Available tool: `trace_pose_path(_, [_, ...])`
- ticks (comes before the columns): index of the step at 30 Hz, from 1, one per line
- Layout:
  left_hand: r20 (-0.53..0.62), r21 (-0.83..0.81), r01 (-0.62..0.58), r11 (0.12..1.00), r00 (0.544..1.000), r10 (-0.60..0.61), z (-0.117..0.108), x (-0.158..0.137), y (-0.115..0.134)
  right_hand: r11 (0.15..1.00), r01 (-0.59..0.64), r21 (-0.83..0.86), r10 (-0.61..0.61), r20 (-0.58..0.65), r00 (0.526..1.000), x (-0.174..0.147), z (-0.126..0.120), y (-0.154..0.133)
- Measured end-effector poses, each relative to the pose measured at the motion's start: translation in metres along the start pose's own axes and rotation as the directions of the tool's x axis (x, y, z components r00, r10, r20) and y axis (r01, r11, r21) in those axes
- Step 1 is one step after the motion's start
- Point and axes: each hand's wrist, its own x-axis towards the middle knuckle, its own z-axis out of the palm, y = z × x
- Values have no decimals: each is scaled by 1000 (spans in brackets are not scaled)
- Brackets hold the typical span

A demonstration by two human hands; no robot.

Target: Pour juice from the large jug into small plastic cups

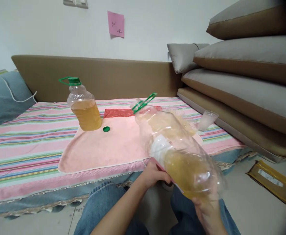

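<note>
A second bottle [84, 106] with a green handle stands on the pink towel [103, 148], a green cap [106, 129] just beside it; a small cup [207, 119] lies near the cushions [245, 94]. My left hand [154, 174] and right hand [207, 212] grip a big clear bottle [177, 147], tilted, uncapped, yellow liquid pooled low. Striped bedsheet [22, 147], white wall.
</note>
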Motion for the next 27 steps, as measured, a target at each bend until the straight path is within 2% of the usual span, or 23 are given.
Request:
trace_pose_path(2, [-114,27,5,1000,993,-1,-6,-8,7,996,64,-67,-60,61,996,3,19,1])
trace_pose_path(5, [-279,66,-117,991,951,131,-11,-19,25,970,154,-187,-120,183,976,11,40,4])
trace_pose_path(7, [-368,100,-191,976,905,215,-13,-25,38,962,157,-223,-96,261,960,16,52,3])
trace_pose_path(10, [-478,164,-259,952,823,306,-18,-33,55,982,89,-167,-30,328,944,21,61,-6])
trace_pose_path(13, [-562,240,-305,921,731,389,-29,-42,73,988,98,-118,-52,341,939,24,54,-11])
trace_pose_path(15, [-611,329,-337,882,636,471,-40,-48,87,977,123,-173,-67,296,953,27,39,-8])
trace_pose_path(17, [-624,458,-367,810,516,587,-53,-55,101,948,143,-286,-84,211,974,31,19,-1])
trace_pose_path(20, [-571,674,-333,659,331,751,-73,-66,124,825,155,-544,-121,97,988,32,-13,12])
trace_pose_path(22, [-533,786,-228,575,221,817,-88,-73,137,699,127,-704,-115,64,991,30,-29,19])
trace_pose_path(24, [-493,858,-101,504,116,862,-103,-78,148,592,120,-797,-99,76,992,26,-40,26])
trace_pose_path(25, [-465,883,-35,469,77,882,-111,-80,152,554,135,-821,-95,99,991,25,-43,29])
trace_pose_path(27, [-402,911,117,396,33,915,-126,-81,158,484,197,-853,-105,167,980,21,-46,32])
